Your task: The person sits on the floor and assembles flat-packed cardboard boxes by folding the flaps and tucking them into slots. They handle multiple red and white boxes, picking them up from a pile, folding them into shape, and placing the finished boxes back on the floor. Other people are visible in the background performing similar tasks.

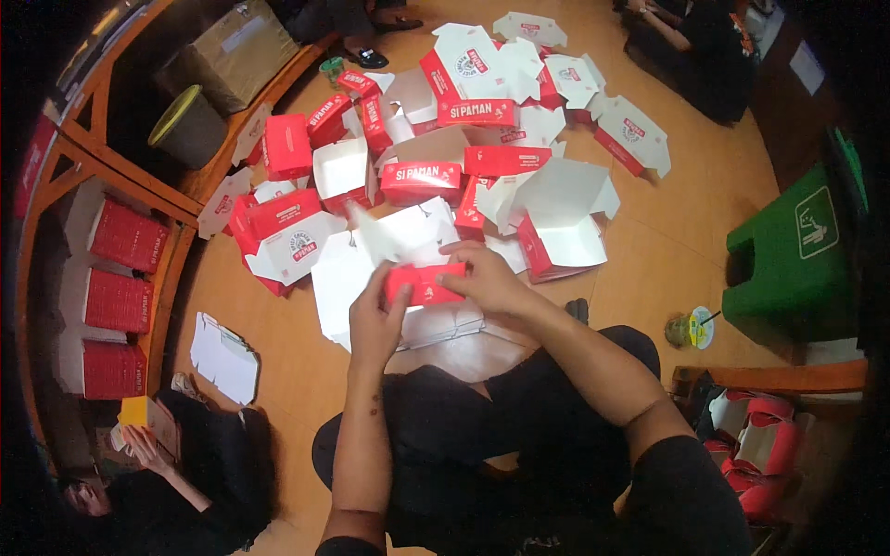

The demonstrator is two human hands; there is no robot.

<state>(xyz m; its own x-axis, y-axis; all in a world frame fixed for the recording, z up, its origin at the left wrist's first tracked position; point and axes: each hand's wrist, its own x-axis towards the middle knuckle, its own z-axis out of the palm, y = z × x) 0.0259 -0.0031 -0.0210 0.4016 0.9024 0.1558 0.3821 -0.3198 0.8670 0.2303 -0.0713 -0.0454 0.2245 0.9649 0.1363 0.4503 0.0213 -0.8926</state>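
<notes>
In front of my lap, both hands grip a red-and-white cardboard food box (425, 284) that is partly folded. My left hand (375, 310) closes on the red panel's left end, with the thumb on its face. At the other end, my right hand (484, 276) pinches the panel's right side and upper edge. A white flap of the box, smeared by motion, appears to rise beyond my fingers. Under my hands lies a stack of flat white box blanks (338, 287). Folded red-and-white boxes (422, 182) heap up just past them, many with lids standing open.
A small pile of blanks (225, 360) rests on the floor to the left. Stacked red cartons (116, 301) fill the left shelf. On the right are a green bin (788, 269) and a drink cup (691, 329). A person (199, 473) at lower left holds a yellow-and-white box.
</notes>
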